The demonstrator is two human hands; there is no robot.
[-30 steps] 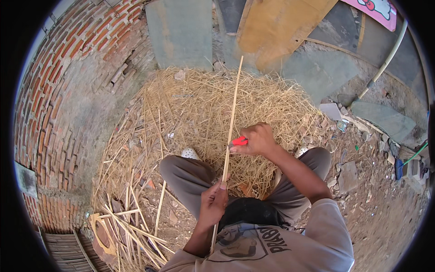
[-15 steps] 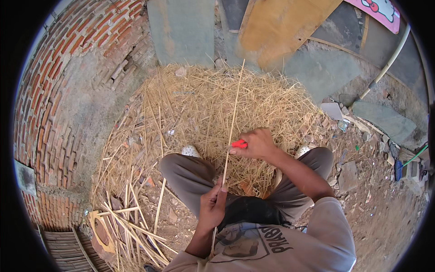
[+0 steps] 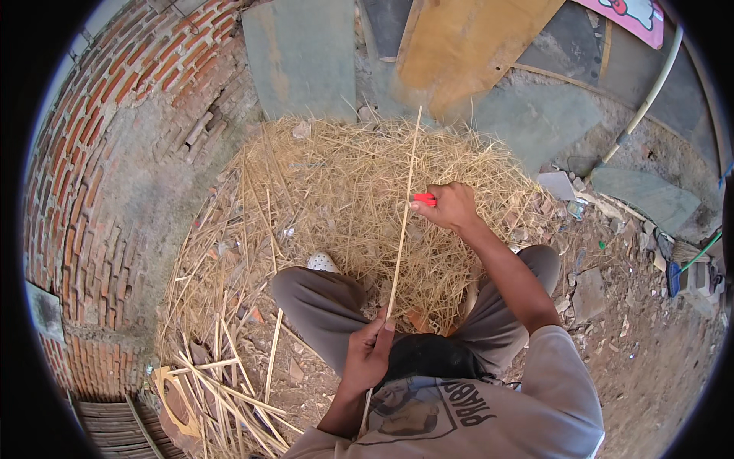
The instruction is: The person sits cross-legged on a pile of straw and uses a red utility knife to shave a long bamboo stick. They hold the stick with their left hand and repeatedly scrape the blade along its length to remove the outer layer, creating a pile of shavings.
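A long, thin pale strip of bamboo (image 3: 404, 229) slants up and away from my lap, its far end over the straw-like shavings. My left hand (image 3: 368, 356) is closed round its lower part, thumb along the strip, and the tail passes under the forearm toward my shirt. In my closed right hand (image 3: 449, 206) is a red-handled tool (image 3: 424, 200), held against the strip about midway up. Its working edge is too small to make out, so I cannot tell its exact kind.
A wide heap of dry bamboo shavings (image 3: 336, 176) spreads in front of my crossed legs. Thicker split bamboo strips (image 3: 229, 402) lie at the lower left. A brick wall (image 3: 92, 191) rises on the left; boards (image 3: 302, 61) lean at the back. Rubble (image 3: 589, 294) lies right.
My right hand with the red-handled tool has moved up the strip, away from me. The strip and my left hand have shifted slightly right in view.
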